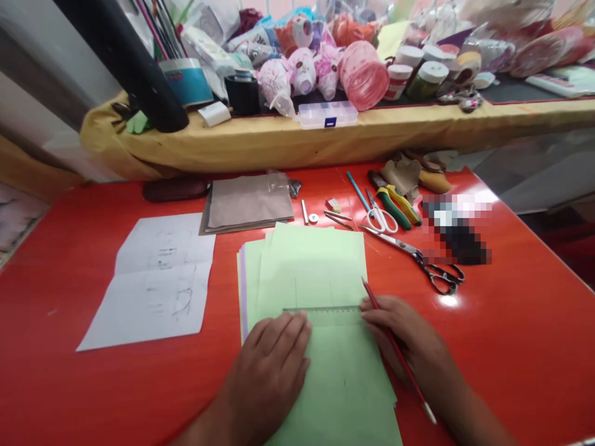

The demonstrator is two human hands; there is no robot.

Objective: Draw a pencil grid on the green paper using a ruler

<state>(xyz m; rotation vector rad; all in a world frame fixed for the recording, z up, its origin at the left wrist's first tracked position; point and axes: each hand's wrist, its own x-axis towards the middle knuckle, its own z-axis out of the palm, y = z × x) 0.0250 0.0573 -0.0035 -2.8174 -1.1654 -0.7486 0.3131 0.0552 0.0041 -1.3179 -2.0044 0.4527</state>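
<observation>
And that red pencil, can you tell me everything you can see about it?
The red pencil is long, thin and dark red, perhaps painted wood. One end narrows to a point; the other is whitish, maybe an eraser. The right hand holds it slanted, with its point away from the person, near the right edge of the green paper. I can't tell whether the point touches the paper.

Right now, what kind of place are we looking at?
It looks like a craft workspace: there are black-handled scissors, pliers and green paper on the red table.
</observation>
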